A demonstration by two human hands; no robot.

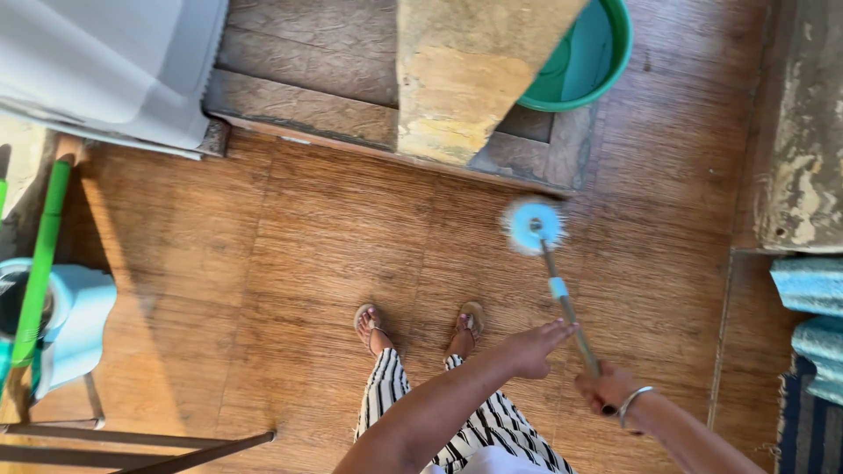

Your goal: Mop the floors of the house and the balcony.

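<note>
Right hand (606,388) grips the mop (555,283) handle's near end, fist closed; left hand (536,348) lies open just beside the shaft, fingertips touching it. Mop runs long and slanted, head pointing away toward the wooden step (351,123). Round blue-and-white head blurred, on the floor (290,254) just short of that step.

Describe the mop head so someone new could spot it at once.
Start at the raised wooden step across the top of the floor. Just below its right end sits the mop head, on the pole from the right hand. It is the only round, fuzzy pale-blue thing there.
</note>
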